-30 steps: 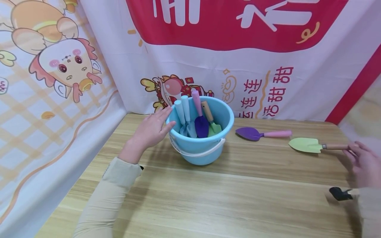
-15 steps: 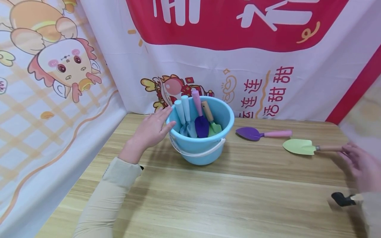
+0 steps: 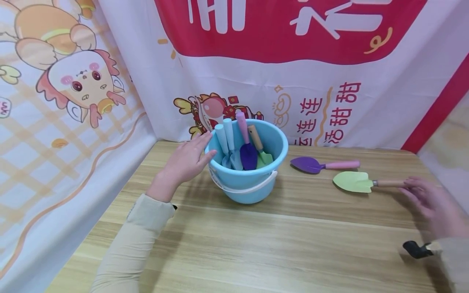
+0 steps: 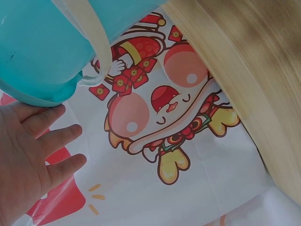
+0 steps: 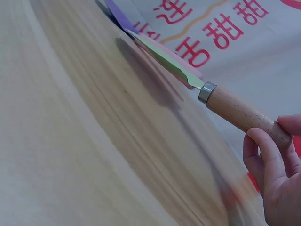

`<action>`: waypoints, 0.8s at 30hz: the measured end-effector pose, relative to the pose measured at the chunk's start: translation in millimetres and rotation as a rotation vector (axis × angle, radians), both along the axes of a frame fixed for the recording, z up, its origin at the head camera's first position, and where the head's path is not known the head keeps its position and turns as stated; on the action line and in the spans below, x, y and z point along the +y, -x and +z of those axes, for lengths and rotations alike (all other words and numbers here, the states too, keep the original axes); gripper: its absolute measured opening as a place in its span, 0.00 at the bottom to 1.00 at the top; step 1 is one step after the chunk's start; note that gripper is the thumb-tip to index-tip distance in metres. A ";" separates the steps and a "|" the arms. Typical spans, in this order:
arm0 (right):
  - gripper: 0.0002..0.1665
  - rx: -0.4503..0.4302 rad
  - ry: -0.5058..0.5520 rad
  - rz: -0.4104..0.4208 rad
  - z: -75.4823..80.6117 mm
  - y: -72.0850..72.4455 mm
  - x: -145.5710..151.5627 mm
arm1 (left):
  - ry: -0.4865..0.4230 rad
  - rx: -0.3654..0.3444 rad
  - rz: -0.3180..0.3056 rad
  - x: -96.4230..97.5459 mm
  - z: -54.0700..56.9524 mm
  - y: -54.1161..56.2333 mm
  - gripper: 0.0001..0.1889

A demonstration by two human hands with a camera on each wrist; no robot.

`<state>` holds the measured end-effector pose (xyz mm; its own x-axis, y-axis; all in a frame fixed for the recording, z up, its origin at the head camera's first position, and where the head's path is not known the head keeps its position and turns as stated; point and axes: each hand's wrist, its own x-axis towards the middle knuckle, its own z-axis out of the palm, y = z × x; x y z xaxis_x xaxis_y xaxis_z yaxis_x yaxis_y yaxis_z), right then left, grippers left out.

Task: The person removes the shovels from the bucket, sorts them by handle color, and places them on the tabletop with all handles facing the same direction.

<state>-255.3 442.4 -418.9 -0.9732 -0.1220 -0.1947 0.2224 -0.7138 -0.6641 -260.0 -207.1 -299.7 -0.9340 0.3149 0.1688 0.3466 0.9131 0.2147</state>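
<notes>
A light blue bucket (image 3: 253,191) with a white handle stands toward the back of the table. My left hand (image 3: 187,158) rests against its left rim, fingers fairly straight, as the left wrist view also shows. Inside the bucket are two tools with light blue handles (image 3: 229,130), a purple trowel (image 3: 248,156) with a pink handle and a green tool (image 3: 264,157) with a wooden handle. At the right, my right hand (image 3: 426,199) pinches the end of the wooden handle of a light green trowel (image 3: 353,182). That trowel is held above the tabletop, its shadow below in the right wrist view.
Another purple trowel (image 3: 307,165) with a pink handle lies on the table right of the bucket, just behind the green one. The wooden table (image 3: 264,252) ends at a printed cloth (image 3: 315,73) at the back and another cloth (image 3: 84,134) on the left.
My right hand has carried the light green trowel leftward toward the bucket, its blade now below the purple trowel's handle in the head view. My left hand and the bucket have stayed in place.
</notes>
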 end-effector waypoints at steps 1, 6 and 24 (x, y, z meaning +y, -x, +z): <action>0.18 0.000 -0.010 0.010 0.0 -0.1 -2.1 | -0.001 -0.001 0.001 -0.1 0.0 -0.1 0.38; 0.18 0.030 -0.001 0.066 -3.2 2.3 -13.7 | -0.002 -0.003 0.008 0.1 0.0 -0.5 0.38; 0.17 -0.046 -0.080 0.181 4.9 5.4 -61.6 | 0.004 -0.020 0.014 1.6 2.0 -2.7 0.38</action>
<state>-260.7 380.8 -414.0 -0.9266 -0.2769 -0.2543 0.3738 -0.6049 -0.7031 -257.3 -205.5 -297.6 -0.9414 0.3028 0.1485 0.3298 0.9185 0.2180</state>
